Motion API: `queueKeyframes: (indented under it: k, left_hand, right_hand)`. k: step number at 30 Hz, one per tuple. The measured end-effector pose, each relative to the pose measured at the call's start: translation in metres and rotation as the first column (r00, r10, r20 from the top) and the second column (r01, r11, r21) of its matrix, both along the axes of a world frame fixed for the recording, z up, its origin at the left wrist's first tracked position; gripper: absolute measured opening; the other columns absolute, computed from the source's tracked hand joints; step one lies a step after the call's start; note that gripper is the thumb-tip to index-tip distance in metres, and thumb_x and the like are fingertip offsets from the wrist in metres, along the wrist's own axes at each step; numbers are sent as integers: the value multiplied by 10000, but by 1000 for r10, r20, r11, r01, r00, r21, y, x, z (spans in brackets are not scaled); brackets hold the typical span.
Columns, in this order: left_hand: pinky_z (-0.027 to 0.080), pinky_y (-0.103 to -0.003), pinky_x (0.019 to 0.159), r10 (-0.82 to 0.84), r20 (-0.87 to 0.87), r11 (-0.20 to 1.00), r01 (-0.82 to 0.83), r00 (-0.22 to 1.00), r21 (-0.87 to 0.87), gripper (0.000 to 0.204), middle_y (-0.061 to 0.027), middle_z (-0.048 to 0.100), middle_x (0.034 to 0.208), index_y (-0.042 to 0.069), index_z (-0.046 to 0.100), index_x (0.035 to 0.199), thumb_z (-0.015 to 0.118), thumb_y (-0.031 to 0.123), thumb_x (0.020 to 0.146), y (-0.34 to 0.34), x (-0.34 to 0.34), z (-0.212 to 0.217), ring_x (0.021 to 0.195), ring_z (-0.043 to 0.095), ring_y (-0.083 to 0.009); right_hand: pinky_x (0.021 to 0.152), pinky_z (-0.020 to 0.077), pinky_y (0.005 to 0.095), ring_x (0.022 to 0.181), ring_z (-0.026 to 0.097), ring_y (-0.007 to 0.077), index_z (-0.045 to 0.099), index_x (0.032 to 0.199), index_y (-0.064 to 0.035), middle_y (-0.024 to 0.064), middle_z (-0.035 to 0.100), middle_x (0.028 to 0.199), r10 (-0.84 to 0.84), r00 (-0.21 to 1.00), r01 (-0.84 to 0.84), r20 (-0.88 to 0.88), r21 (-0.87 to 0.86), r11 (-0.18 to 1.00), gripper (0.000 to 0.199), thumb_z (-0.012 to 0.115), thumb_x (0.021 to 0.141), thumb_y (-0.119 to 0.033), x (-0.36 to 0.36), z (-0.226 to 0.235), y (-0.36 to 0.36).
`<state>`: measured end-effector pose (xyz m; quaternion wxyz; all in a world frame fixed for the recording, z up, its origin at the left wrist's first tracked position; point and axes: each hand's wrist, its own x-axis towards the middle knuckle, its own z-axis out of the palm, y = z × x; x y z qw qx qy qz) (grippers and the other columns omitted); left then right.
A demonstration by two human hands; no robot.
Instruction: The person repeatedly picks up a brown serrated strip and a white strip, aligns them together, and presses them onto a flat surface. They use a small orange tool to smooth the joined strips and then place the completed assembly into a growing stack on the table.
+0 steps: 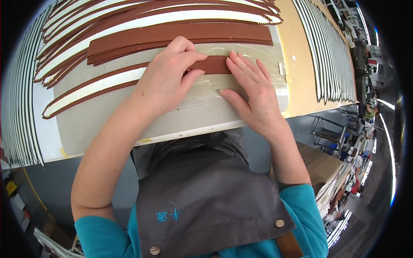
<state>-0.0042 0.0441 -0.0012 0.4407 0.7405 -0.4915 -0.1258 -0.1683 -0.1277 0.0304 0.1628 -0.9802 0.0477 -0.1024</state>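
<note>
A long brown strip (209,65) with a white band along its left part lies on the grey work surface in front of me. My left hand (165,75) is closed over its middle, with thumb and curled fingers pinching the brown material. The exact hold is partly hidden behind the fingers. To the right, my right hand (254,88) lies open, its fingers stretched and their tips pressing on the strip's right part. Its thumb rests apart on the clear film (206,86). Between the two hands the strip looks plain brown.
Just beyond lies a stack of flat brown strips (180,36). Farther back are several brown-and-white strips with jagged ends (206,19). Rows of narrow dark-and-pale strips stand at the left (19,99) and right (329,56). The table's front edge (193,134) runs before my apron.
</note>
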Motion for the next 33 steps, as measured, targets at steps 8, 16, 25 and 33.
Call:
queueKeyframes:
  k: [8, 16, 25, 33]
  left_hand:
    - [557, -306, 770, -17, -23, 998, 18, 1000, 56, 325, -71, 576, 1113, 53, 701, 1213, 733, 44, 891, 0, 1, 7, 914, 624, -190]
    - [542, -300, 751, -20, 28, 998, 18, 999, 66, 291, -73, 573, 1104, 41, 708, 1203, 709, 36, 911, 0, -2, 6, 913, 616, -193]
    - [457, -378, 932, -69, 640, 984, -52, 765, 168, 303, -22, 646, 1140, 78, 739, 1143, 729, 89, 841, 3, -14, 19, 1071, 589, -233]
    - [372, -449, 1082, 60, 577, 961, -203, 815, 188, 386, 14, 662, 1299, 113, 712, 1262, 726, 108, 876, 14, -39, 15, 1216, 564, -251]
  right_hand:
    - [1235, 236, 521, 1458, 451, 271, 565, 1459, -88, 90, 534, 1532, 35, 998, -34, -53, 26, 999, 594, 744, 918, -252, -5, -10, -14]
    - [1207, 313, 524, 1420, 499, 250, 612, 1412, -103, 61, 581, 1486, 13, 999, -15, 41, 42, 999, 558, 763, 902, -272, -6, -17, -12]
    - [1200, 336, 509, 1394, 520, 245, 632, 1381, -91, 52, 595, 1469, 22, 995, -26, 101, 37, 999, 525, 760, 900, -256, -6, -19, -15]
    - [1211, 336, 480, 1380, 524, 239, 638, 1347, -47, 84, 609, 1441, 64, 996, -60, 70, -52, 997, 516, 758, 894, -262, 0, -9, -9]
